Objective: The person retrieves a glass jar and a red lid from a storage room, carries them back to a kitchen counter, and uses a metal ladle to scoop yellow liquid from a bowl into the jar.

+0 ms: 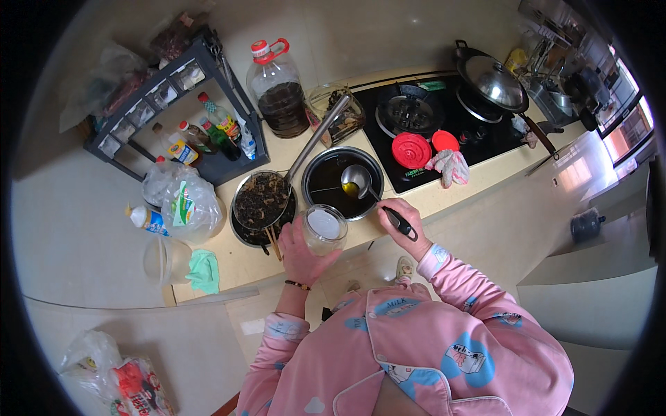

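In my right hand (402, 229) is the black handle of a metal ladle (357, 182). Its bowl, with some yellowish liquid in it, is over a round metal basin (343, 152) of dark liquid. My left hand (307, 252) grips a clear glass jar (325, 229) at the basin's near edge. Left of the basin, a long-handled strainer (261, 200) full of dark, cooked-looking bits rests on a pan (242, 236) with similar dark bits. Wooden chopsticks (273, 243) stick out of that pan towards me.
Behind the basin stand a large plastic jug (283, 106) and a glass jar of dried bits (341, 117). Right is a black cooktop (416, 179) with red lids (411, 150) and a covered wok (491, 83). Left are a bottle rack (223, 166), plastic bags (192, 208) and a green cloth (203, 270).
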Available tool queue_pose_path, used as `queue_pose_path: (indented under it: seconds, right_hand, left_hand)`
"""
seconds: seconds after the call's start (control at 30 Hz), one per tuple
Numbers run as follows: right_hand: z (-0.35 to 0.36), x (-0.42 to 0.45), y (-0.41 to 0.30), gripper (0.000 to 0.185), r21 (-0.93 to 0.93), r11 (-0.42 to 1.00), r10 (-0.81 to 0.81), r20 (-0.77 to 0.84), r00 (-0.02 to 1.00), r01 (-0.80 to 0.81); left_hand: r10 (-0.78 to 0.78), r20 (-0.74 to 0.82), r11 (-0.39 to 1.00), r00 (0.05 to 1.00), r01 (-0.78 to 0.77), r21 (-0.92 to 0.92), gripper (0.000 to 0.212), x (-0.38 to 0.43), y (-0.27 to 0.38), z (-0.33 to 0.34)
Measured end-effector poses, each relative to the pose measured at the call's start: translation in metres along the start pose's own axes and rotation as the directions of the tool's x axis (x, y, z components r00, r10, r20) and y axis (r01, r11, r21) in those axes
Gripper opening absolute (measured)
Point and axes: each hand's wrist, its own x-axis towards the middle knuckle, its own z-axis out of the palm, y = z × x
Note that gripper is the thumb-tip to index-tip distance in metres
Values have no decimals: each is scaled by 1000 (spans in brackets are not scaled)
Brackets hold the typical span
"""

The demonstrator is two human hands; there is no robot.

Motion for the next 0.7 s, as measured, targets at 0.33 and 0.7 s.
queue_pose_path:
  seconds: [0.33, 0.7]
  right_hand:
    - [-6, 2, 4, 19, 621, 594, 641, 17, 767, -510]
    - [-41, 23, -40, 21, 634, 603, 626, 1, 780, -484]
  left_hand:
    - [19, -46, 1000, 999, -20, -21, 104, 1, -8, 5]
    - [-84, 63, 989, 994, 91, -115, 105, 4, -8, 0]
